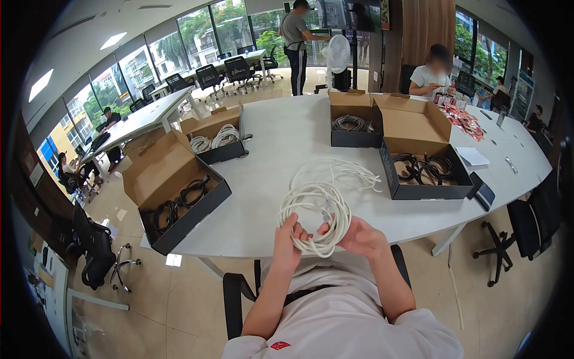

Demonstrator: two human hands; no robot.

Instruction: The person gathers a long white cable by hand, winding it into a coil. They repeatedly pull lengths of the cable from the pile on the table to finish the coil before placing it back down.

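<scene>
Between my hands is a coiled white cable (341, 230), raised at the table's near edge. My left hand (290, 240) wraps its fingers around the left side of the loops. On the right side, my right hand (357, 235) grips the coil, its thumb toward the middle. Looser loops of white cable (353, 172) lie on the tabletop just beyond the coil. A clear-looking connector (326, 210) shows inside the ring.
Open boxes hold cables: black ones in the left box (197, 216) and right box (427, 192), white in the back-left box (224, 154), grey in the back-middle box (356, 139). A phone-like dark item (484, 196) and paper (472, 156) lie right. A person (429, 81) sits across the white table (269, 128).
</scene>
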